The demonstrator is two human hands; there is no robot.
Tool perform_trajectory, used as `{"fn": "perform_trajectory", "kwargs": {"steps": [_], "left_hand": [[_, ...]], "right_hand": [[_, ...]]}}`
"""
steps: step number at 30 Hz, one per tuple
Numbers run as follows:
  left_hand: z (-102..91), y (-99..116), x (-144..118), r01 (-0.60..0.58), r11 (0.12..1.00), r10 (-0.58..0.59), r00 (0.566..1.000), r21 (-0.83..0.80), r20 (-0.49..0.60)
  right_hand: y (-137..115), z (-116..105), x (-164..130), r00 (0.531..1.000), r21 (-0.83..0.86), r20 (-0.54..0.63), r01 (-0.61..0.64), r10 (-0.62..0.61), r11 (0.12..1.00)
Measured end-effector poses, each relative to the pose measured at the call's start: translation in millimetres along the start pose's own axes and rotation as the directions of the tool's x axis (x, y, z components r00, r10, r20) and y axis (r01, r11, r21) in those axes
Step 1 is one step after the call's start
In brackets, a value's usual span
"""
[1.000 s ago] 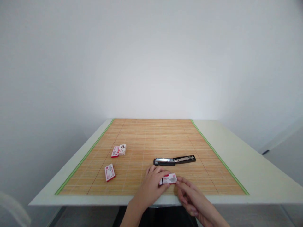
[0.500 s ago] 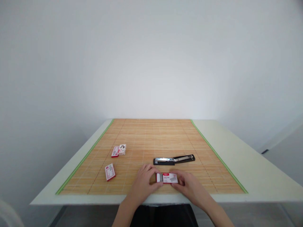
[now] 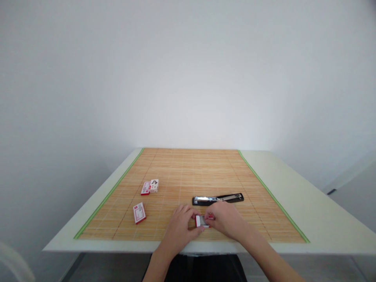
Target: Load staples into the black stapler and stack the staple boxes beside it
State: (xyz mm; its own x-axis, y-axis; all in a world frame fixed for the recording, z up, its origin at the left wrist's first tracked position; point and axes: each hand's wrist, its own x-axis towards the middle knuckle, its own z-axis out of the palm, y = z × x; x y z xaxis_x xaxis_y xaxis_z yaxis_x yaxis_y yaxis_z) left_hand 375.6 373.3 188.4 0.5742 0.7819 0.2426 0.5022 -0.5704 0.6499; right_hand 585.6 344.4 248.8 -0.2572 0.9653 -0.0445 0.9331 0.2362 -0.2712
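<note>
On the mat near the front edge lies a small red and white staple box (image 3: 198,221), its tray slid partly out on the left. Thumb and fingers of my left hand (image 3: 181,225) grip the box's left end from front and back. My right hand (image 3: 225,218) reaches over the box from the right, fingertips pinched on the grey staples (image 3: 202,220) in the opened part. It covers most of the box's printed sleeve. Just behind the hands, a black stapler (image 3: 202,201) lies opened out, its metal magazine showing; my right hand hides a bit of its front.
To the left on the bamboo mat (image 3: 188,168) lies a red and white box (image 3: 139,213). Farther back, another red and white box (image 3: 145,188) touches a white box with a stapler picture (image 3: 154,185). A white table (image 3: 282,188) carries the mat, with a wall behind.
My right hand has left the right end of the staple box and moved left over it, fingertips now in the opened tray. My left hand keeps its grip. The view has shifted slightly.
</note>
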Motion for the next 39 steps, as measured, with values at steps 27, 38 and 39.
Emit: {"fn": "perform_trajectory", "kwargs": {"steps": [27, 38, 39], "left_hand": [[-0.2, 1, 0, 0.023, 0.999, -0.024, 1.0, -0.024, -0.014], [21.2, 14, 3, 0.006, 1.0, -0.006, 0.999, 0.002, -0.034], [21.0, 13, 2, 0.001, 1.0, -0.001, 0.999, -0.009, -0.033]], "right_hand": [[71, 17, -52, 0.993, 0.396, -0.038, -0.084, 0.107, 0.914], [44, 26, -41, 0.997, 0.457, -0.062, -0.006, 0.039, 0.89], [45, 27, -41, 0.997, 0.443, -0.062, -0.007, 0.039, 0.896]]}}
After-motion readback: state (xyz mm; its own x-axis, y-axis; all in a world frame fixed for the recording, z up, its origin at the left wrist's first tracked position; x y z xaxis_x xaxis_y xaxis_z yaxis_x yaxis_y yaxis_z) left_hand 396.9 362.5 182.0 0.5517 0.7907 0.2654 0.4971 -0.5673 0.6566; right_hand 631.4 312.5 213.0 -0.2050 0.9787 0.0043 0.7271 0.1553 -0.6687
